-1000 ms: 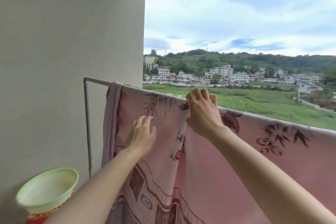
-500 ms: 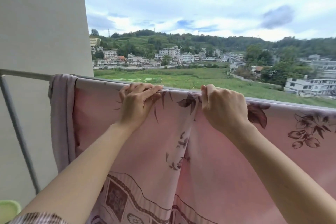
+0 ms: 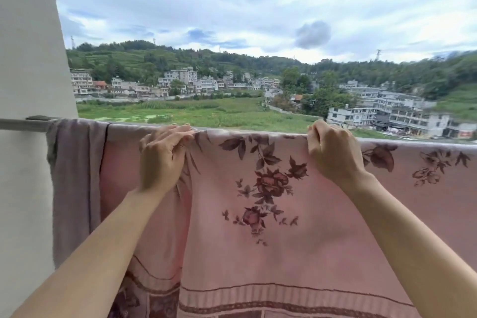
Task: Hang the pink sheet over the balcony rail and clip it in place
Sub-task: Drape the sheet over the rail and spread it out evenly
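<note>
The pink sheet [image 3: 258, 227], printed with dark red flowers and a patterned border, hangs draped over the metal balcony rail [image 3: 23, 124]. Its left edge is bunched into greyish folds near the wall. My left hand [image 3: 162, 160] grips a pinch of the sheet at the rail's top, left of centre. My right hand [image 3: 333, 152] is closed on the sheet's top fold over the rail, further right. The stretch of cloth between the two hands lies flat. No clip shows anywhere in view.
A white wall [image 3: 28, 59] stands at the left, where the rail meets it. Beyond the rail are green fields, buildings and wooded hills under a cloudy sky.
My hands have moved apart along the rail, the right one sliding further right, and the fold between them has flattened. The view has turned right, and the green basin has left the frame.
</note>
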